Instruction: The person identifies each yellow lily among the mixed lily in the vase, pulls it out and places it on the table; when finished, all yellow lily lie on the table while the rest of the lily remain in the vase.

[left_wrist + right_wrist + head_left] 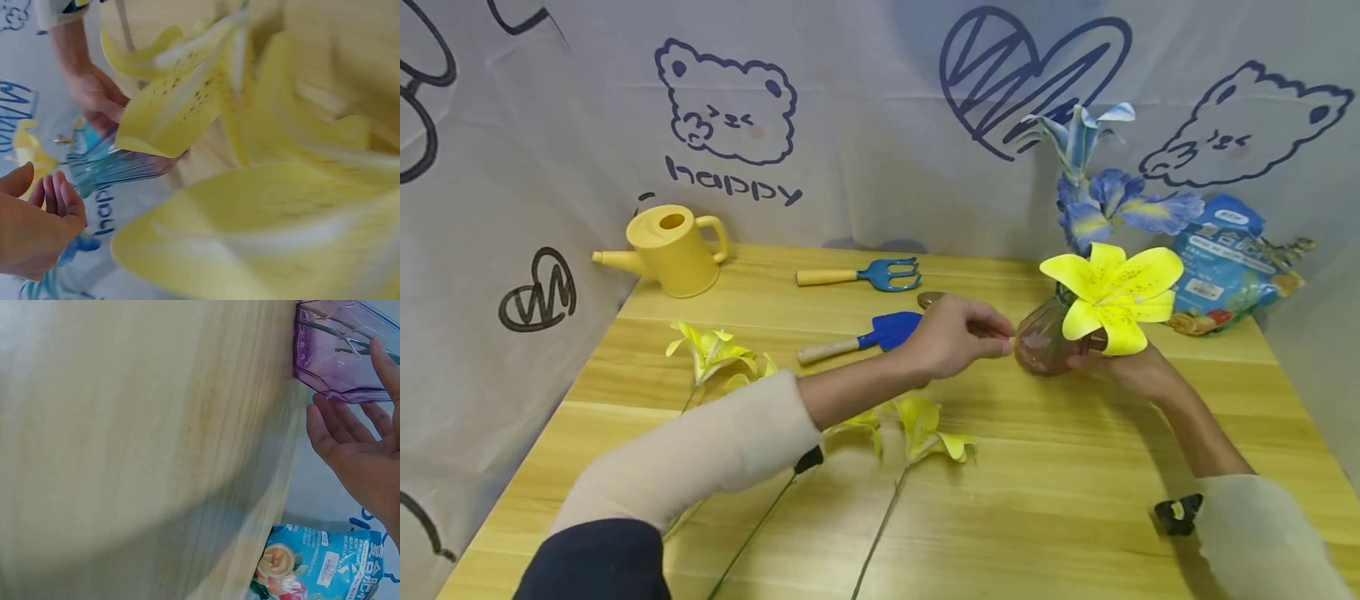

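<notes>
A faceted glass vase [1043,337], tinted pink-purple toward its base, holds a yellow lily [1112,292], a purple-blue iris [1093,208] and a pale blue lily [1078,142]. My right hand [1127,367] holds the vase from its right side, thumb across the glass in the right wrist view and fingertips against another face. My left hand [958,337] reaches to the vase's left edge. In the left wrist view its thumb and loosely bent fingers [56,194] stand apart, with nothing visible between them. Green stems [337,331] show through the glass.
Several loose yellow lilies [921,429] lie under and beside my left forearm. Behind are a blue shovel [891,331], a blue hand fork [887,273] and a yellow watering can [673,250]. A blue printed bag [1217,267] leans on the cloth backdrop at the right.
</notes>
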Tool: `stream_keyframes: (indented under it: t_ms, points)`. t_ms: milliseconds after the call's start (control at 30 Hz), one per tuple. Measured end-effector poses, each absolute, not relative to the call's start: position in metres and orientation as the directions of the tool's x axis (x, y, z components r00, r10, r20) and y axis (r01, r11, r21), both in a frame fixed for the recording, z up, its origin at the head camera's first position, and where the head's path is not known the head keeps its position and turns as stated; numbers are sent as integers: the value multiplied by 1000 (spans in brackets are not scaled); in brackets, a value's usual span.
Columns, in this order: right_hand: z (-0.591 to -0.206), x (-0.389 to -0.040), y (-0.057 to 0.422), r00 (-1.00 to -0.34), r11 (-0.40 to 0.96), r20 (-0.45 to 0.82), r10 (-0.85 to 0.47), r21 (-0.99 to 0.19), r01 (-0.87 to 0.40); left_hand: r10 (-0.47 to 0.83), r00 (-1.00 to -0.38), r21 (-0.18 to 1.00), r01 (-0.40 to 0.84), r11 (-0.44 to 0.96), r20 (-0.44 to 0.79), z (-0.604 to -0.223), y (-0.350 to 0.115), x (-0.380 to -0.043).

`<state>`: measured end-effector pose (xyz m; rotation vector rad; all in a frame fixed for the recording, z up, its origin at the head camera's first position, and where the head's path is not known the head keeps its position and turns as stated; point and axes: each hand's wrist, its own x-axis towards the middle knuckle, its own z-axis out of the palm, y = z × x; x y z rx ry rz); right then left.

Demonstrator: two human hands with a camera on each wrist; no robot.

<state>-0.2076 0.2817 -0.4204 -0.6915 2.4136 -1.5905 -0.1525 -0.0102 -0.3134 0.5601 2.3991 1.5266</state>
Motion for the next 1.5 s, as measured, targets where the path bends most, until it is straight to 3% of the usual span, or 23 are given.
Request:
stream_keyframes:
  t_ms: [167,633,900,1067,1167,1333,1500]
  points:
    - [-425,-208,284,-873,298,101,-477,-916,-268,305,-951,937,56,344,-55,-327,31,-180]
    - [-410,-204,274,-864,271,99,-494,-926,-261,88,-994,848,95,522,57,-339,91,-207]
    - [-400,-199,271,-849,247,154,-505,-917,-313,95,-990,746,138,652,100,-341,100,-204]
    - [-413,-206,279,-834,227,202,-514,-905,-360,100,-984,731,174,660,144,-340,98,-203]
    - [-421,-210,283,-838,261,201,-507,-891,-372,149,-961,747,276,605,235,-338,93,-201]
    - [-417,-206,281,-862,302,140,-487,-899,-317,281,-854,754,520,401,439,-329,83,-199]
    - [-425,-210,286,-880,397,69,-470,-874,-281,288,-813,767,577,280,506,-305,70,-193]
